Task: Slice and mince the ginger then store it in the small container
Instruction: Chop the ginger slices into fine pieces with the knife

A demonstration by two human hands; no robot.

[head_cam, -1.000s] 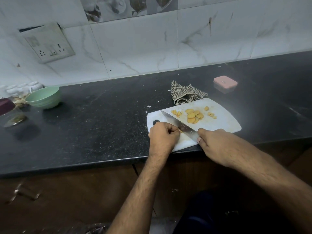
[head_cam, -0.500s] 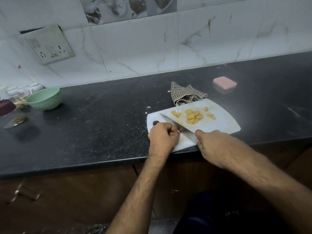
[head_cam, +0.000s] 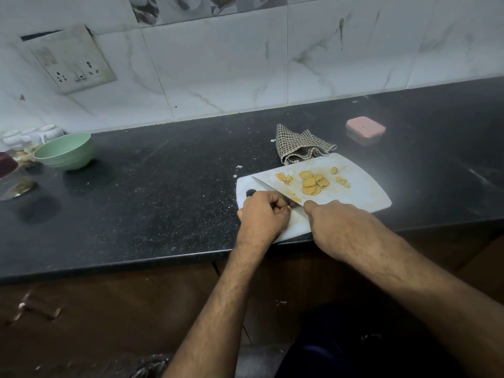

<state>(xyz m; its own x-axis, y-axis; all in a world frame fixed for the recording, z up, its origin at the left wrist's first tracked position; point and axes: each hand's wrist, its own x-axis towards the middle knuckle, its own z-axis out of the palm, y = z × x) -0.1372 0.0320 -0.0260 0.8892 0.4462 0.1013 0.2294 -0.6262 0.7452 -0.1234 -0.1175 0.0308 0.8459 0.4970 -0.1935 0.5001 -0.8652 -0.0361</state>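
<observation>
Two hands are working over the white cutting board (head_cam: 362,192), my landmark. I am seeing the left hand (head_cam: 261,216) at the board's near left corner, fingers curled tight and pinching a small ginger piece (head_cam: 291,207), mostly hidden. The right hand (head_cam: 343,230) at the board's near edge is gripping the knife (head_cam: 272,188) handle, fingers wrapped under; the blade is lying diagonally toward the board's left edge. Ginger slices (head_cam: 313,182) are lying on the board's middle. Beyond its far right corner is sitting the pink-lidded small container (head_cam: 365,128); a checked cloth (head_cam: 300,145) is touching its far edge.
</observation>
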